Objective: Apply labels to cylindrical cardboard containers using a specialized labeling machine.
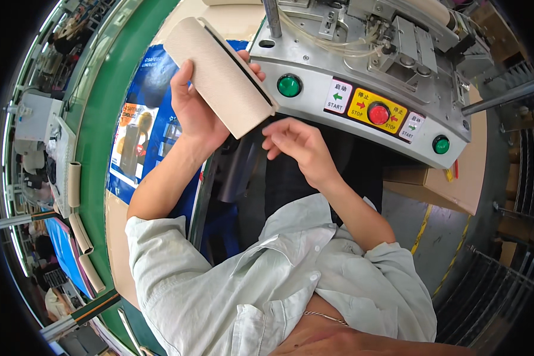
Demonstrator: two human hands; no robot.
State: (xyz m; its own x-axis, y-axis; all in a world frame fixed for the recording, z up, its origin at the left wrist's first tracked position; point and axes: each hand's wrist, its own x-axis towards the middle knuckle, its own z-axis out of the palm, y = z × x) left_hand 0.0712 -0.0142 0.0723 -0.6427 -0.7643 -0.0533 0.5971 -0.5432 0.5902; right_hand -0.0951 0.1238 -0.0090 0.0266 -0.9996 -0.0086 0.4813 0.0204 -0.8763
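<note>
A beige, finely ribbed tube-like sleeve (pixel 219 77) with a dark slit along its length lies tilted in my left hand (pixel 199 115). My left thumb presses on its near side, and the fingertips show past its far edge. Close to the sleeve's lower end is my right hand (pixel 305 154), its fingers half curled and a little apart. I see nothing between them. The surface of the sleeve that faces away from me is hidden.
Ahead to the right stands a metal machine (pixel 314 65) with a green button (pixel 289 85) and a red button (pixel 378 113) on its front. A blue printed sheet (pixel 142 142) covers the table on the left. More beige sleeves (pixel 80 231) lie along the green bench (pixel 98 178).
</note>
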